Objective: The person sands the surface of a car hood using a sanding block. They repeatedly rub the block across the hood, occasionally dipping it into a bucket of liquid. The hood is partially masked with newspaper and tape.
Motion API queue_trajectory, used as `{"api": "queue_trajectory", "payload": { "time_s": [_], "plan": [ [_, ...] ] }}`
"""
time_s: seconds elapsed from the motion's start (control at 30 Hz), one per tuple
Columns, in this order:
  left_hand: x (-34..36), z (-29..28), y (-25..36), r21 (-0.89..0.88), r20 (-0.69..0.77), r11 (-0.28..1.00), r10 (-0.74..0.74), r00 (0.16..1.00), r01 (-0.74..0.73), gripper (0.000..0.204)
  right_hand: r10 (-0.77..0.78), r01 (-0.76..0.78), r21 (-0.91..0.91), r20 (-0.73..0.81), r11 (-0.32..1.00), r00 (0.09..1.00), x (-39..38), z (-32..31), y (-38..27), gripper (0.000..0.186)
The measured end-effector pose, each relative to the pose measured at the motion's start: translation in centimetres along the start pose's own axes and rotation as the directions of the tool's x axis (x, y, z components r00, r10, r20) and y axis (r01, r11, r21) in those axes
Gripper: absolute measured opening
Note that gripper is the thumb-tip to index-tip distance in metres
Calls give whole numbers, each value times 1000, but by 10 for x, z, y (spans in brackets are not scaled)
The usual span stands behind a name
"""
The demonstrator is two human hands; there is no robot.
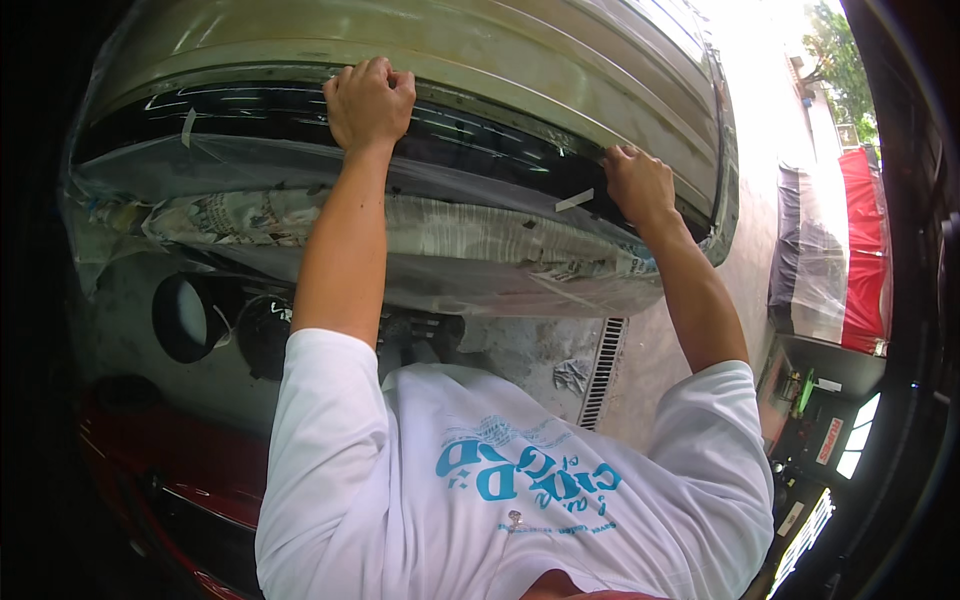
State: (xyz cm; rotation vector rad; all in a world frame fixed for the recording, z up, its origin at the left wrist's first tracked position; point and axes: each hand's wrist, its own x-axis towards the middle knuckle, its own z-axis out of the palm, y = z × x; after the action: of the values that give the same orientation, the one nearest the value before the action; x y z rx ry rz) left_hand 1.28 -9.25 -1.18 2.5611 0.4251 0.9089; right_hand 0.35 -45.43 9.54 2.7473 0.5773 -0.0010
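My left hand [370,103] is closed, its knuckles resting at the seam where a vehicle's beige ribbed roof [480,50] meets a dark glass window [270,115]. Farther right along that seam, my right hand [640,185] is closed too, fingertips pressed at the dark edge strip. Whatever either set of fingers may be pinching is hidden. Clear plastic film [270,155] covers the lower glass, with a piece of pale tape [574,200] near my right hand and another strip [188,128] at the left.
Below the glass runs newspaper masking [450,225]. Under it lie a black round bin-like container [185,318], crumpled paper [571,376] and a floor drain grate [604,372]. A red car [190,490] stands at lower left. A red and grey cover [865,250] hangs at right.
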Motion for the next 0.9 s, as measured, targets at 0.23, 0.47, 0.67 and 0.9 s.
{"api": "queue_trajectory", "payload": {
  "time_s": [0.23, 0.47, 0.67, 0.9],
  "plan": [
    [-3, -4, 10, -6, 17, 1000, 25, 1000, -25, 22, -104, 107, -1, 210, 994, 972, 53, -44, 8, 10],
    [6, 1, 2, 0, 4, 1000, 10, 1000, -10, 22, 21, -27, 71, 89, 997, 996, 6, -8, 17, 17],
    [3, 4, 1, -24, -23, 999, 29, 999, -30, 22, 25, -26, 50, 21, 998, 999, -1, 0, 8, 20],
    [-3, 1, -3, 20, -14, 1000, -18, 1000, 18, 22, -26, 28, -10, 117, 1000, 993, 21, -15, 0, 20]
  ]
}}
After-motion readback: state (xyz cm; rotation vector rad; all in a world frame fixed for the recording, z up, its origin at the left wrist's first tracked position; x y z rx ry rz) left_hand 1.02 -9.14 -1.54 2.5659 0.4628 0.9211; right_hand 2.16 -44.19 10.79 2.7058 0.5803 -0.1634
